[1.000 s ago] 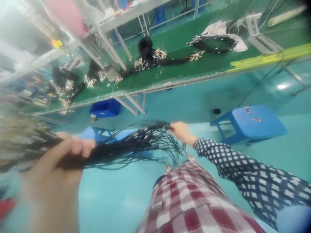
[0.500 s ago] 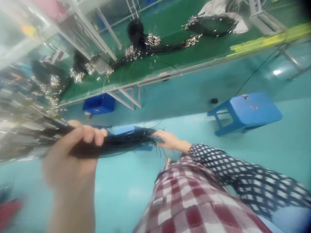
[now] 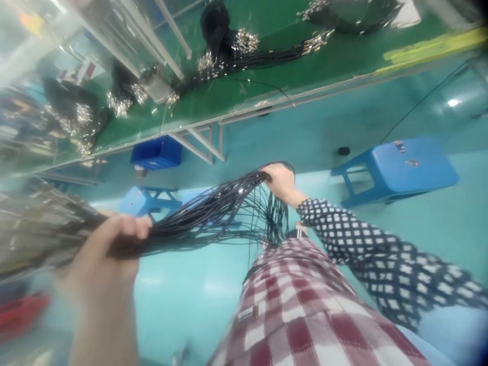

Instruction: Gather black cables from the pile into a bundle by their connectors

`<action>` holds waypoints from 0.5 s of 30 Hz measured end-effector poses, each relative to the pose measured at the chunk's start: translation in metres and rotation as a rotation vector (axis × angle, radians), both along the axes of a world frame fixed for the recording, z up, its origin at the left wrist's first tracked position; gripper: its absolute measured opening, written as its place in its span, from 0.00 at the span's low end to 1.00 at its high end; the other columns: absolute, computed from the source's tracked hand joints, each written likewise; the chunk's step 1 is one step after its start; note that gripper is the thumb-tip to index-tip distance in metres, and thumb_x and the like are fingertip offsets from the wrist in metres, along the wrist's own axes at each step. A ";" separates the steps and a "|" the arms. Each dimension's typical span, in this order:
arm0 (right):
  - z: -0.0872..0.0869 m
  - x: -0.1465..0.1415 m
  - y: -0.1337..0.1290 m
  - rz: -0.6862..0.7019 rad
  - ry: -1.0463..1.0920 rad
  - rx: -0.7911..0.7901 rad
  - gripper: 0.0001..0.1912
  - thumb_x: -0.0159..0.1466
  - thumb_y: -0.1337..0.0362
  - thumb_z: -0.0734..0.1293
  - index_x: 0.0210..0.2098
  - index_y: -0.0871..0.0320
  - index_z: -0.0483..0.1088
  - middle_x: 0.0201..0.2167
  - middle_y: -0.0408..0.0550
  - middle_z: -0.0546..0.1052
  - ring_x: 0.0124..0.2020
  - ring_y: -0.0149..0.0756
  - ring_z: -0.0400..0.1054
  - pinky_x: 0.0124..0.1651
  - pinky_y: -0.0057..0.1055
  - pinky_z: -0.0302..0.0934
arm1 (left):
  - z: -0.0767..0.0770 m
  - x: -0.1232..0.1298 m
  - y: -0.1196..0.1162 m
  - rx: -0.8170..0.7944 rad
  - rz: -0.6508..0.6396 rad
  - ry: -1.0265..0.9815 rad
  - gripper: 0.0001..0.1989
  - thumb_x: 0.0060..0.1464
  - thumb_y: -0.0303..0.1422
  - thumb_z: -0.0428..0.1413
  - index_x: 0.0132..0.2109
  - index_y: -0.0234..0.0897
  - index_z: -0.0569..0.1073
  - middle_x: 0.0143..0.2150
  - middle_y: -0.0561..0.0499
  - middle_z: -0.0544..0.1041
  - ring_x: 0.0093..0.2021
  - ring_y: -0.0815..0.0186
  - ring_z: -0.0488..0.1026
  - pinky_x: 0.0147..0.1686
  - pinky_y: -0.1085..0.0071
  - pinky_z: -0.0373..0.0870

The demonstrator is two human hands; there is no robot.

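A long bundle of thin black cables (image 3: pixel 206 206) stretches between my two hands. Close to the camera, my left hand (image 3: pixel 110 249) is wrapped round the bundle; past it, the blurred cable ends with pale, metallic-looking tips fan out at the left. My right hand (image 3: pixel 280 180) is closed over the other stretch of the bundle, farther from me. From there many strands bend over and hang down loosely toward the checked apron (image 3: pixel 297 300).
Along a green-topped workbench (image 3: pixel 244 99) lie several black cable bundles (image 3: pixel 229 46) with metal ends. Beneath it is a blue bin (image 3: pixel 156 152). Blue stools stand on the floor, one at the right (image 3: pixel 415 162) and one behind the cables (image 3: pixel 139 201). A red object (image 3: pixel 23 310) shows at lower left.
My right hand has moved up and slightly right and has closed on the cables. The bundle, earlier straighter, now arches up to that hand with loose strands hanging. My left hand keeps its hold.
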State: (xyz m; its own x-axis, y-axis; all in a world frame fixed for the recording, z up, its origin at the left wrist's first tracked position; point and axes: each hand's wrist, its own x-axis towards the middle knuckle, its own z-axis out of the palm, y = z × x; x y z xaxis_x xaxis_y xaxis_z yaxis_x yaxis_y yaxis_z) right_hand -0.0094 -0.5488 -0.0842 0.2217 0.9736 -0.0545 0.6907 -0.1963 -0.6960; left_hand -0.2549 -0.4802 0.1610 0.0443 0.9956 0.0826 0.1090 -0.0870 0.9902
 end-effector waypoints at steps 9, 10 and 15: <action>0.007 0.000 -0.051 0.121 -0.058 -0.083 0.04 0.58 0.64 0.70 0.32 0.54 0.79 0.27 0.46 0.79 0.28 0.37 0.71 0.32 0.31 0.63 | -0.015 0.016 -0.003 -0.199 -0.154 -0.011 0.09 0.36 0.26 0.62 0.22 0.37 0.67 0.16 0.57 0.63 0.17 0.71 0.61 0.24 0.69 0.62; 0.010 0.025 -0.040 0.050 -0.082 -0.075 0.10 0.63 0.65 0.66 0.40 0.54 0.78 0.36 0.50 0.81 0.36 0.41 0.72 0.39 0.34 0.64 | -0.015 0.020 -0.002 -0.179 -0.158 -0.032 0.10 0.36 0.26 0.62 0.21 0.37 0.66 0.15 0.58 0.62 0.17 0.71 0.61 0.25 0.69 0.63; 0.018 0.026 -0.029 -0.079 -0.121 -0.106 0.22 0.68 0.70 0.55 0.57 0.59 0.69 0.57 0.59 0.72 0.56 0.48 0.64 0.54 0.46 0.59 | -0.008 0.039 0.003 -0.026 -0.187 -0.114 0.11 0.37 0.24 0.60 0.21 0.37 0.63 0.16 0.58 0.61 0.18 0.71 0.60 0.27 0.69 0.62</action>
